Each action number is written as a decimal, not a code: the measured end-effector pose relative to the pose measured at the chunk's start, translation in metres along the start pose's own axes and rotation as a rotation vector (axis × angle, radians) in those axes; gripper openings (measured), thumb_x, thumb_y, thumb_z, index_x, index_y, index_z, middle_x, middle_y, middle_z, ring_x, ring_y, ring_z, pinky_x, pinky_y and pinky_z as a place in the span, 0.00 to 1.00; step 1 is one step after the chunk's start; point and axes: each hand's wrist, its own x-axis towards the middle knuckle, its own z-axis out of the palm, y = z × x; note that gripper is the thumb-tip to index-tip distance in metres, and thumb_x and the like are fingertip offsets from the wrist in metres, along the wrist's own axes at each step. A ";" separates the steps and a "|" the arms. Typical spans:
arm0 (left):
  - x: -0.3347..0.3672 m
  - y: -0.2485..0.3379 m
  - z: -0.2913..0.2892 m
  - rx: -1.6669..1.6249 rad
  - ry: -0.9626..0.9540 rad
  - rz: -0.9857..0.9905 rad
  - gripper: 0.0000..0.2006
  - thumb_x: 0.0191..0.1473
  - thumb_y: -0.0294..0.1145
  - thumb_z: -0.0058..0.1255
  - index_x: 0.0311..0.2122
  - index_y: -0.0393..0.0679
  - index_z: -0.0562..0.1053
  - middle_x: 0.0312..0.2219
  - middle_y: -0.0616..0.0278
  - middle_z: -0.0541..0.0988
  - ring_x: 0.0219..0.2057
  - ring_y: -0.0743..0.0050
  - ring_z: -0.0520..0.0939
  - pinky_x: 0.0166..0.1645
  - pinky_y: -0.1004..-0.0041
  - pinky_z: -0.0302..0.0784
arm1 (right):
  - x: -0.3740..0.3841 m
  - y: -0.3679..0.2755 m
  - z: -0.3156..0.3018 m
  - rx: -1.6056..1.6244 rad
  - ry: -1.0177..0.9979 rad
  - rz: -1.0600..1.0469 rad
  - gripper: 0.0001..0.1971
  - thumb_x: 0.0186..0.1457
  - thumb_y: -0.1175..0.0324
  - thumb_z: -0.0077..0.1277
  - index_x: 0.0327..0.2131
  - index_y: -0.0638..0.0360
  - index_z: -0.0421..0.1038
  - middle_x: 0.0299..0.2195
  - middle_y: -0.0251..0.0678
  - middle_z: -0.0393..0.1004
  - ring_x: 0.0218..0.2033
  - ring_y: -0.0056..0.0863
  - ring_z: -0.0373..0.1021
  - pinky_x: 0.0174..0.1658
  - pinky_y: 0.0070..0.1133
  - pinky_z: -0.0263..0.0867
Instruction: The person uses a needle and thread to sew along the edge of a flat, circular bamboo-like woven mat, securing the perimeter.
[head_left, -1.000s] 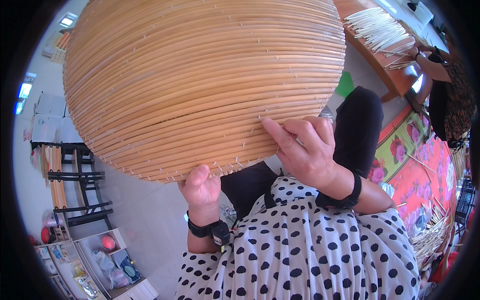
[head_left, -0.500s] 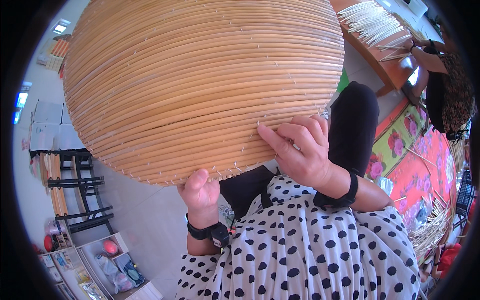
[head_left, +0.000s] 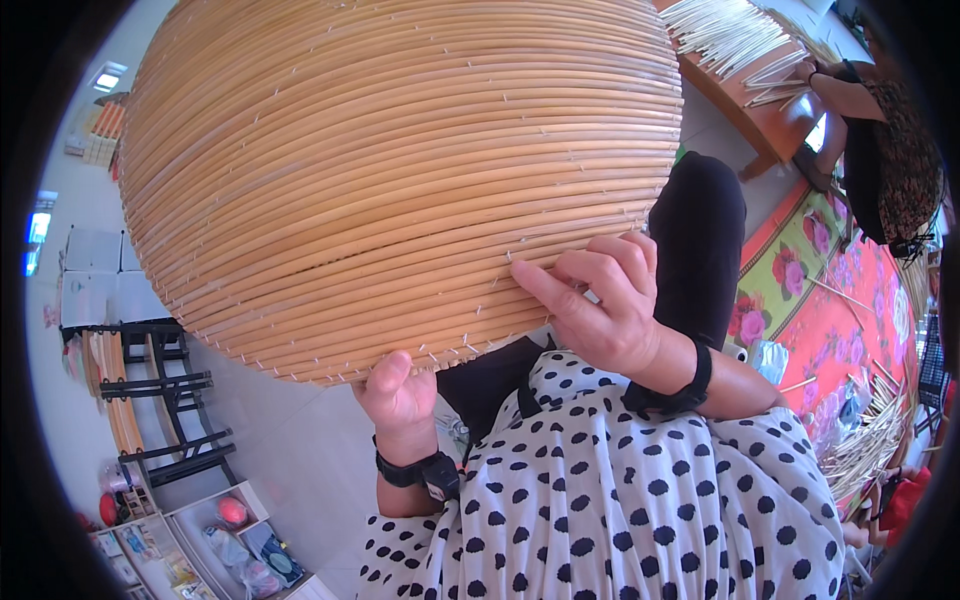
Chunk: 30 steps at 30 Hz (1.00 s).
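A big domed round panel (head_left: 400, 150) of thin tan reeds laid side by side fills the upper middle. Small white stitches dot it, and a dark narrow gap runs between two reeds. My left hand (head_left: 398, 395) grips its near edge, thumb on top, the other fingers mostly hidden beneath. At the near right edge, my right hand (head_left: 605, 300) holds the panel with curled fingers, one fingertip pressed beside a white stitch. Whether that fingertip touches thread, I cannot tell. Black bands with small devices circle both wrists.
To the right, another person's arm (head_left: 850, 98) reaches over a wooden table (head_left: 735, 105) with pale sticks (head_left: 725, 38). A flowered red mat (head_left: 800, 345) bears more loose sticks (head_left: 870, 440). Black folded frames (head_left: 175, 400) and an open drawer (head_left: 205, 520) stand left.
The panel's left side sits slightly lower in view, and its right side has shifted a little left. Both hands keep nearly the same hold. The other person's arm has moved slightly.
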 end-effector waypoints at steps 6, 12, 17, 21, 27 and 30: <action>-0.002 0.000 0.001 -0.014 -0.020 -0.022 0.37 0.41 0.21 0.54 0.61 0.40 0.60 0.56 0.56 0.68 0.58 0.56 0.69 0.62 0.54 0.66 | 0.001 -0.002 -0.002 -0.012 -0.032 0.027 0.25 0.29 0.69 0.56 0.39 0.48 0.81 0.27 0.23 0.65 0.32 0.24 0.63 0.40 0.26 0.57; -0.003 -0.002 0.001 -0.004 -0.021 -0.012 0.37 0.41 0.22 0.54 0.61 0.40 0.60 0.56 0.56 0.67 0.58 0.56 0.69 0.62 0.55 0.65 | 0.000 0.000 -0.001 -0.051 -0.042 0.019 0.23 0.38 0.65 0.53 0.43 0.46 0.79 0.28 0.21 0.64 0.31 0.20 0.62 0.40 0.23 0.55; -0.003 -0.003 0.002 0.012 -0.005 0.000 0.37 0.41 0.22 0.55 0.61 0.40 0.60 0.56 0.56 0.67 0.58 0.57 0.69 0.63 0.55 0.65 | 0.001 0.000 0.000 -0.059 -0.048 0.026 0.22 0.37 0.66 0.53 0.42 0.46 0.79 0.28 0.21 0.64 0.32 0.20 0.63 0.40 0.23 0.55; -0.004 -0.003 -0.001 0.020 -0.007 0.005 0.37 0.41 0.23 0.56 0.61 0.39 0.60 0.56 0.56 0.67 0.58 0.56 0.69 0.62 0.55 0.66 | 0.002 -0.001 -0.001 -0.040 -0.029 0.046 0.22 0.35 0.67 0.54 0.41 0.48 0.79 0.28 0.21 0.66 0.32 0.21 0.65 0.40 0.24 0.57; -0.003 -0.002 0.001 0.004 0.008 -0.002 0.37 0.41 0.23 0.56 0.61 0.39 0.60 0.56 0.55 0.67 0.58 0.55 0.69 0.62 0.54 0.67 | 0.002 0.000 0.000 -0.013 0.008 0.039 0.22 0.32 0.68 0.55 0.39 0.50 0.80 0.28 0.21 0.67 0.32 0.22 0.66 0.40 0.24 0.58; -0.004 -0.001 0.001 0.003 0.022 -0.006 0.38 0.41 0.23 0.56 0.61 0.39 0.60 0.56 0.55 0.67 0.58 0.55 0.69 0.62 0.54 0.66 | 0.001 0.001 0.000 -0.007 0.021 0.018 0.22 0.32 0.68 0.55 0.38 0.50 0.80 0.29 0.21 0.68 0.32 0.22 0.66 0.41 0.24 0.58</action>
